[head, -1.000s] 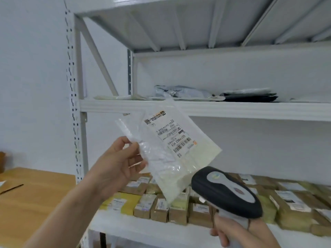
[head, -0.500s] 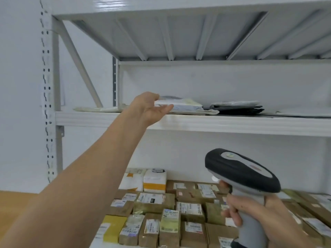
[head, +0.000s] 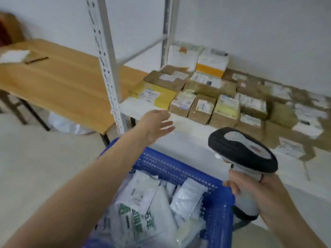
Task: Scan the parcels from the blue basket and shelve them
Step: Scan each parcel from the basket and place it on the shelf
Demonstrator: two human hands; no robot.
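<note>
Shelving done, the empty left grip (head: 155,126), spread apart, returns toward the parcels (head: 141,192) in the blue basket (head: 179,167); the right grip (head: 256,192) clamps the barcode scanner (head: 241,149).

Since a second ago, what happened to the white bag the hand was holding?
The left hand put the white parcel on the upper shelf, let go, and came down empty, fingers straight, toward the blue basket. The right hand still grips the scanner.

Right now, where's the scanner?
Head view, lower right: the scanner, gripped in the right hand, sits just right of the blue basket, in front of the shelved boxes.
</note>
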